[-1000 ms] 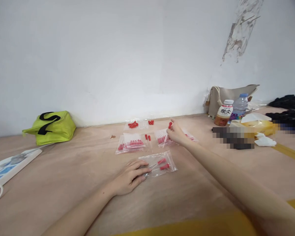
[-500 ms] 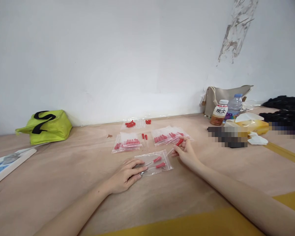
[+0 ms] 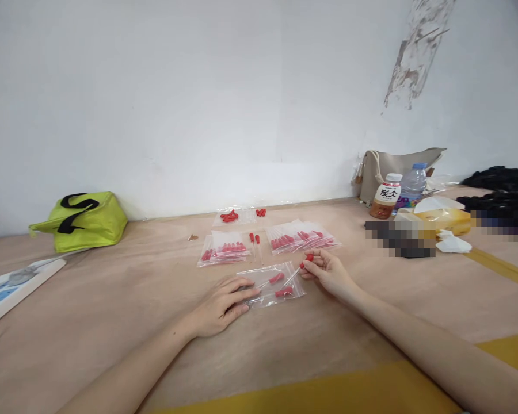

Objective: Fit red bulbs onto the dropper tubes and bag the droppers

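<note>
A clear zip bag (image 3: 265, 301) lies on the table with two red-bulbed droppers (image 3: 284, 292) in it, bulbs toward its right end. My left hand (image 3: 224, 303) rests flat over the bag's left end, fingers stretched out and apart, holding nothing. Between the thumb and fingers of my right hand (image 3: 328, 272) is another dropper (image 3: 294, 275), pinched at its red bulb. Its glass tube slants down-left across the bag's right end; whether the tip is inside or on top I cannot tell. Two loose droppers (image 3: 254, 238) lie beyond the bag.
Filled bags of droppers lie in a left pile (image 3: 224, 253) and a right pile (image 3: 302, 237). Red bulbs (image 3: 229, 216) sit near the wall. A green bag (image 3: 90, 224) and power strip (image 3: 21, 290) are left; bottles (image 3: 386, 198) and a tissue pack (image 3: 444, 221) are right.
My right hand has moved slightly left and nearer with the dropper. The dropper's tube now reaches over the bag's right end. My left hand has barely moved.
</note>
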Tool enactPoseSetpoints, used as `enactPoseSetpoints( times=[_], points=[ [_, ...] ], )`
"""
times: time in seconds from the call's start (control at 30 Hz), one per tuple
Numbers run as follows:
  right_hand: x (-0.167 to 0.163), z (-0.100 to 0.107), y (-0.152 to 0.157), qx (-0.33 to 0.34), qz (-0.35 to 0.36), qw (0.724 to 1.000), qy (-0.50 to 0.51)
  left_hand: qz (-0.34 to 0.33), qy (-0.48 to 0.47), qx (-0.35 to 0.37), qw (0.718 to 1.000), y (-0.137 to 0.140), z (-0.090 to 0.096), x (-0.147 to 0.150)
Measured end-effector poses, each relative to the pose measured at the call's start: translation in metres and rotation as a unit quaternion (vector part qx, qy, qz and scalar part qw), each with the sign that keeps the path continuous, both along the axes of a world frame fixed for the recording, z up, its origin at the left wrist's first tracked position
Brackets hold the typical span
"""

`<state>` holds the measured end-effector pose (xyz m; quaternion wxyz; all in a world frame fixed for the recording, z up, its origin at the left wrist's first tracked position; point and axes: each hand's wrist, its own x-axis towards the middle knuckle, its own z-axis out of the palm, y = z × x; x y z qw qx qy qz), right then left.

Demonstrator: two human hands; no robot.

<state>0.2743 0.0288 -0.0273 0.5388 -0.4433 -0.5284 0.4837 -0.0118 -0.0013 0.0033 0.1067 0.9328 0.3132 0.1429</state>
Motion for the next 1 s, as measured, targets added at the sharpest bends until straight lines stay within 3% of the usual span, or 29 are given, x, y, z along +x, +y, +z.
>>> enactPoseSetpoints(
  times=[0.17, 0.27, 0.37, 0.5, 0.6, 0.77, 1.0],
  points=[
    [0.006, -0.006, 0.003, 0.079, 0.011, 0.97, -0.229, 0.012, -0.012, -0.007, 1.0, -0.001, 0.002, 0.001],
    [0.006, -0.006, 0.004, 0.104, 0.025, 0.952, -0.285, 0.014, -0.012, -0.007, 1.0, 0.0, 0.001, 0.001],
    [0.01, -0.001, 0.004, 0.151, -0.018, 0.932, -0.329, 0.012, -0.013, -0.008, 1.0, 0.0, 0.0, 0.002],
    [0.022, 0.008, 0.002, 0.132, 0.045, 0.908, -0.395, 0.009, -0.011, -0.009, 1.0, 0.0, 0.001, 0.001],
    [0.028, 0.01, 0.004, 0.117, 0.081, 0.904, -0.404, 0.013, -0.008, -0.011, 1.0, 0.0, 0.0, 0.0],
    [0.024, 0.01, 0.005, 0.115, 0.129, 0.927, -0.332, 0.02, -0.011, -0.02, 1.0, 0.0, 0.0, 0.0],
    [0.003, 0.006, 0.003, 0.18, 0.082, 0.923, -0.33, 0.026, -0.014, -0.025, 0.999, 0.0, 0.002, 0.0]
  ],
)
